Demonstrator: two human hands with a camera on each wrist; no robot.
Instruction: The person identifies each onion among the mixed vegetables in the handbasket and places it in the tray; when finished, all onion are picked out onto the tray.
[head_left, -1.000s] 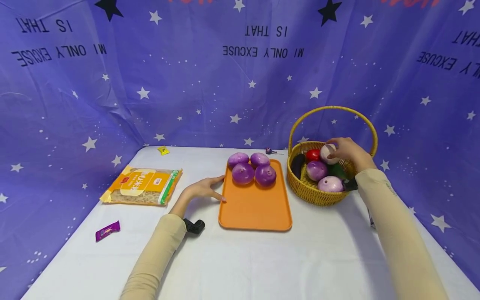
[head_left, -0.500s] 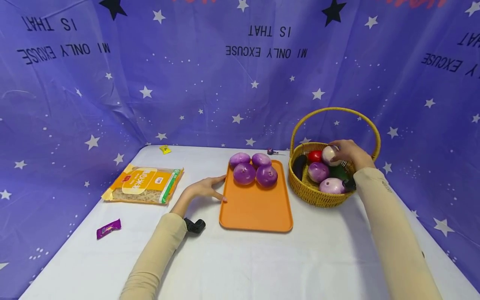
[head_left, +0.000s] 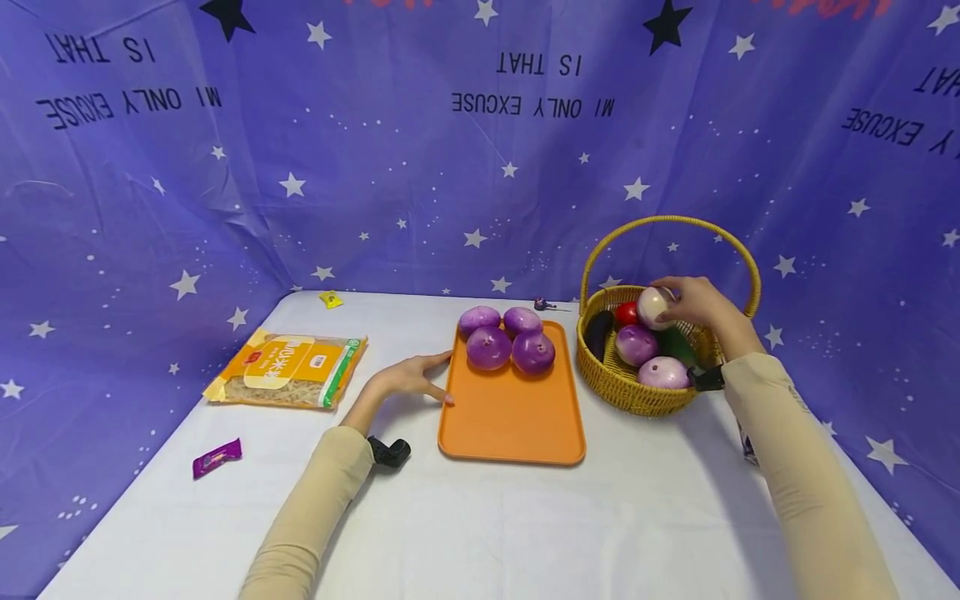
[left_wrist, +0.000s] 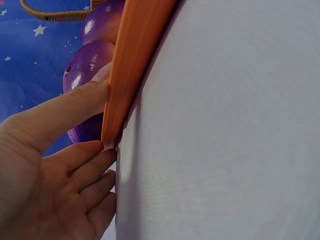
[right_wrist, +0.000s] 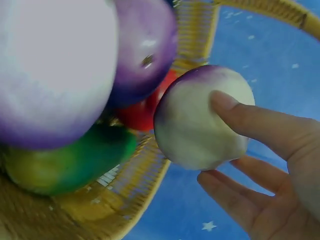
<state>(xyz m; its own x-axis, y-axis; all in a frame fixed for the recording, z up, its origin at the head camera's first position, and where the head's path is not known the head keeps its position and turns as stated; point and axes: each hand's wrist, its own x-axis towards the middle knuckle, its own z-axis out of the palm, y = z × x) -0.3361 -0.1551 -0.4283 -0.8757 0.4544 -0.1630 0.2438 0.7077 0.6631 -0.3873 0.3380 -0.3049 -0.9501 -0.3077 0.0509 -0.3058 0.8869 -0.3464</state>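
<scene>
In the head view, my right hand (head_left: 693, 302) holds a white-and-purple turnip (head_left: 654, 308) over the wicker basket (head_left: 626, 398). Seen from the right wrist, thumb and fingers pinch the turnip (right_wrist: 200, 125) from one side. Below it in the basket lie a tomato (head_left: 626, 314), a dark eggplant (head_left: 598, 333), a green vegetable (head_left: 677, 343) and two more turnips, one purple (head_left: 637, 345) and one paler (head_left: 663, 372). My left hand (head_left: 407, 377) holds the left edge of the orange tray (head_left: 510, 425), thumb over the rim (left_wrist: 125, 75), fingertips at the outer side. Several purple turnips (head_left: 488, 347) sit at the tray's far end.
A yellow bag of dry food (head_left: 288, 371) lies at the left, with a purple wrapped snack (head_left: 217, 457) nearer me. A small yellow packet (head_left: 331, 299) and a lollipop (head_left: 546, 305) lie along the back. The basket's tall handle (head_left: 670, 219) arches over it. A starry curtain (head_left: 420, 167) hangs behind.
My right hand has shifted slightly left with the turnip, which now overlaps the tomato more and shows more of the green vegetable. The left hand and tray stay put.
</scene>
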